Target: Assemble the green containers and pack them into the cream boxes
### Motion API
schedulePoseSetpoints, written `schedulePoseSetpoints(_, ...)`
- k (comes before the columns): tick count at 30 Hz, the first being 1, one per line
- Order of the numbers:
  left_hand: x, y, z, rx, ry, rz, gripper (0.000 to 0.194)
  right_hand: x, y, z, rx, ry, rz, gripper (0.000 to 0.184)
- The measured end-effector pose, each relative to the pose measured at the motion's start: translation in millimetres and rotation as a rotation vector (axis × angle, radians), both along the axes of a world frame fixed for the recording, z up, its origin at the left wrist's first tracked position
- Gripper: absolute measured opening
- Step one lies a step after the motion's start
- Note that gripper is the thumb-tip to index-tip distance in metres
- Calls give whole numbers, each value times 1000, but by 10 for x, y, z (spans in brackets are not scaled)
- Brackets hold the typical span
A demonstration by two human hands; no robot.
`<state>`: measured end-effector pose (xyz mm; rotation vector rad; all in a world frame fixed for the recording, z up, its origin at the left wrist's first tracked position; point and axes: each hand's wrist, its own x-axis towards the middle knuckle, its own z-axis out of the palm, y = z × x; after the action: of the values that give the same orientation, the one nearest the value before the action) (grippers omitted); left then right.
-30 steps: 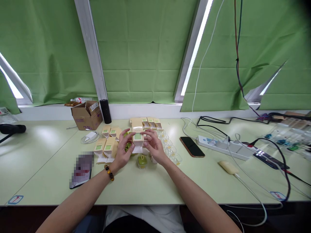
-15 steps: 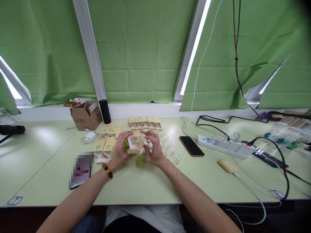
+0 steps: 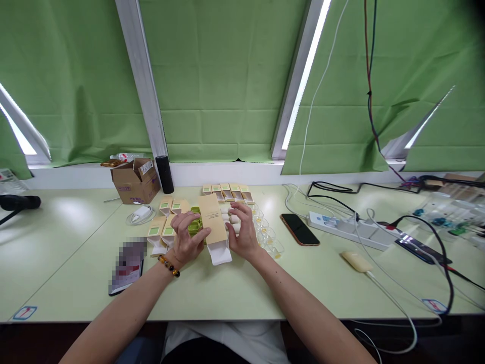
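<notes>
We have the cream carton (image 3: 212,217) between our hands above the pale table (image 3: 250,296), tilted, its printed face towards us and its white flap (image 3: 220,254) hanging loose at six o'clock. Our left hand (image 3: 187,233) is at nine o'clock, half curled, its thumb over the carton's edge; the view hides the fingers' far side, so we can't tell how firm that hold is. Our right hand (image 3: 242,230) is at three o'clock, fingers loosely parted, thumb just beside the opposite edge, with no grip to be seen.

We'd do best to steady the carton by its side edges with light, even pressure, since thin card would probably buckle if we squeezed the broad face. Keeping both thumbs clear of six o'clock should leave the flap free to fold along its crease. We should also mind our knuckles: green pieces (image 3: 194,225) lie close by at nine, partly behind our left fingers, white rounded pieces (image 3: 234,219) at three, and clear containers (image 3: 270,235) beyond them, near four, where a wide elbow could nudge them.
</notes>
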<state>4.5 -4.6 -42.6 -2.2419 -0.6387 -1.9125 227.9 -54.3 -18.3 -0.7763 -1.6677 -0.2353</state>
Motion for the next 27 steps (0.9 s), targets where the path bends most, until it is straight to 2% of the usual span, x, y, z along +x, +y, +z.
schedulePoseSetpoints(4, 49, -59, 75, 46, 23, -2, 26, -8, -11, 16, -11, 6, -9, 50)
schedulePoseSetpoints(6, 89, -88, 131, -14, 13, -28, 32, -11, -18, 31, -15, 8, -7, 51)
schedulePoseSetpoints(9, 150, -105, 185, -247, -54, -159, 47, -12, -28, 53, -22, 26, -6, 52)
schedulePoseSetpoints(13, 206, -91, 205, -619, -237, -416, 55, -11, -36, 73, -51, 62, 4, 52)
schedulePoseSetpoints(17, 239, -102, 264, -758, -360, -618, 75, -13, -40, 94, -116, 81, 46, 53)
schedulePoseSetpoints(19, 252, -113, 292, -789, -367, -633, 74, -15, -40, 98, -163, 74, 69, 54)
schedulePoseSetpoints(22, 269, -121, 305, -807, -362, -606, 64, -20, -38, 82, -265, 59, 148, 59)
schedulePoseSetpoints(27, 282, -140, 323, -815, -358, -468, 52, -39, -50, 45, -445, 52, 283, 68)
